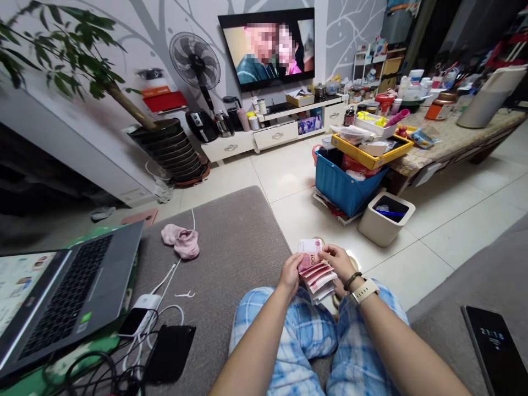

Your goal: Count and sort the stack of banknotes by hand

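Observation:
A stack of pink banknotes (317, 274), the front one marked 100, is fanned out above my lap. My left hand (291, 273) grips the stack at its left edge, fingers closed on it. At the upper right corner of the notes, my right hand (339, 263) pinches the paper between thumb and fingers. The lower ends of several notes spread apart and hang downward. A dark bead bracelet and a pale wristwatch (364, 290) sit on my right wrist. Blue plaid trousers (284, 324) cover my legs beneath the notes.
On the grey sofa (231, 242) to my left lie a laptop (61, 297), pink socks (181, 241), cables and a black pouch (170, 352). A phone (495, 346) rests at right. Ahead stand a bin (381, 228), a blue basket (346, 184) and a crowded table (445, 137).

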Action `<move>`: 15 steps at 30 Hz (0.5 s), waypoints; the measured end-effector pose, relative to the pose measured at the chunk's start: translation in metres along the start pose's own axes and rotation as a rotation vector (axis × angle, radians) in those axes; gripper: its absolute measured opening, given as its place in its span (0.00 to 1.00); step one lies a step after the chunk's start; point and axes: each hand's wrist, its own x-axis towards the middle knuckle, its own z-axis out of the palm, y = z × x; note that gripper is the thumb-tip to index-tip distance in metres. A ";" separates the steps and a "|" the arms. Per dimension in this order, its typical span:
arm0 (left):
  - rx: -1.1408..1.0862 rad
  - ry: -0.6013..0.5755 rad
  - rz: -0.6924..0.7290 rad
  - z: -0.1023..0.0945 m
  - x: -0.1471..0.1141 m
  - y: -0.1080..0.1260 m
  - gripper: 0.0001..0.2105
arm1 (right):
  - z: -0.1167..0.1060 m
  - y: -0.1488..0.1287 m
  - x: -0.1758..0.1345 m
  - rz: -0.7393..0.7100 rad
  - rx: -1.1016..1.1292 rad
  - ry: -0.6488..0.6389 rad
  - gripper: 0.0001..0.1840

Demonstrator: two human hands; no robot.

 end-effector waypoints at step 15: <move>-0.003 0.010 -0.002 0.002 -0.003 0.001 0.17 | -0.002 0.009 0.002 -0.032 -0.099 0.062 0.20</move>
